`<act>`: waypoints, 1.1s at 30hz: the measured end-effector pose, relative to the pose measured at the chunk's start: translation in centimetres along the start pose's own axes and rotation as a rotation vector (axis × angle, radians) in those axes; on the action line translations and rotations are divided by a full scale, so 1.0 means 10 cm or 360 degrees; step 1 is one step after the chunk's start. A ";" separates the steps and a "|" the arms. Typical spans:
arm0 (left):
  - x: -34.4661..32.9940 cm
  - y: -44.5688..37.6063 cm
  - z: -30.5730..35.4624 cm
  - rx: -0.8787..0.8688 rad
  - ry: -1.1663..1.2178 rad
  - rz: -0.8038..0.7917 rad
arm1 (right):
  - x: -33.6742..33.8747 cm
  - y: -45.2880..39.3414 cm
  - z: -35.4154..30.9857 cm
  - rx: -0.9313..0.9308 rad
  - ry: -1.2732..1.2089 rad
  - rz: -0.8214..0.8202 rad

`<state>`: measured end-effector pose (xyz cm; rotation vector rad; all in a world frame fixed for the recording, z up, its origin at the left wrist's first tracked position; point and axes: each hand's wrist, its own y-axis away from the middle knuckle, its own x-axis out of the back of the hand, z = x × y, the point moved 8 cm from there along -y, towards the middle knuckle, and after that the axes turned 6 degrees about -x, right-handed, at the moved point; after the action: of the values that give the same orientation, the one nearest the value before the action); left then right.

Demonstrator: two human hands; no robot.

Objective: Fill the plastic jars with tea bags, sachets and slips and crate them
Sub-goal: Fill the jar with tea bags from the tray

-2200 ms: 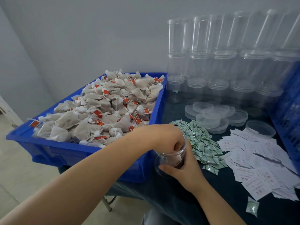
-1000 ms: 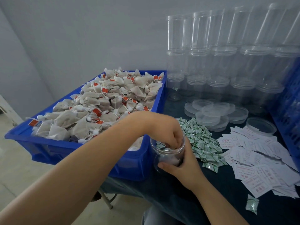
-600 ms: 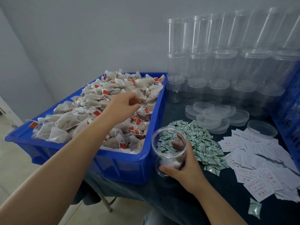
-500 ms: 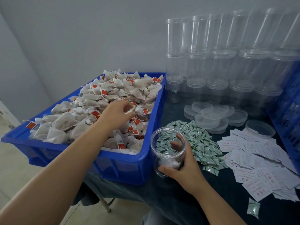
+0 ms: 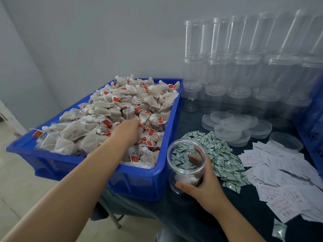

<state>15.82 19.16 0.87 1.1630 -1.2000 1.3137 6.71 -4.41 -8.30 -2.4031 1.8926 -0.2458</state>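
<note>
The left hand [image 5: 127,130] has left the mouth of the jar [image 5: 186,165], where it was a second ago, and now reaches into the heap of tea bags [image 5: 111,117] in the blue tray [image 5: 139,182]. Its fingers are buried among the bags, so one cannot tell if they already pinch one. The right hand [image 5: 201,186] stays curled around the jar, thumb in front and fingers behind the clear wall. The jar stands just right of the tray. A few tea bags lie at its bottom, so the filling seems only begun. The green sachets [image 5: 218,158] lie just beyond the right hand, and the paper slips [image 5: 283,180] further to its right, both not yet used for this jar.
</note>
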 end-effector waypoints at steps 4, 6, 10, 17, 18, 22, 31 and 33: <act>0.01 -0.02 -0.03 -0.0003 -0.0023 0.0036 | 0.01 0.01 -0.01 0.0002 0.0002 0.0014; 0.01 -0.02 -0.04 0.0003 -0.0036 0.0054 | 0.01 0.01 -0.02 -0.0001 -0.0001 0.0010; -0.04 -0.04 -0.02 0.0005 -0.0094 -0.0072 | 0.00 0.01 -0.01 -0.0015 -0.0008 0.0002; -0.09 -0.06 0.00 -0.0006 -0.0211 -0.0113 | 0.00 0.02 -0.02 -0.0016 -0.0014 -0.0002; -0.08 -0.06 0.00 -0.0004 -0.0204 -0.0099 | 0.00 0.02 -0.02 -0.0021 -0.0018 -0.0003; 0.03 -0.04 0.01 -0.0021 -0.0114 0.0038 | -0.01 0.02 -0.03 -0.0036 -0.0009 -0.0005; 0.59 0.19 0.17 -0.0259 0.0619 0.0865 | -0.02 0.02 -0.03 -0.0031 -0.0031 -0.0022; 0.73 0.29 0.29 -0.0384 0.0854 0.0910 | -0.01 0.01 -0.02 -0.0027 -0.0017 -0.0014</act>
<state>12.56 16.60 8.11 0.2519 -1.2722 1.7009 6.51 -4.29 -8.12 -2.4193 1.8880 -0.2179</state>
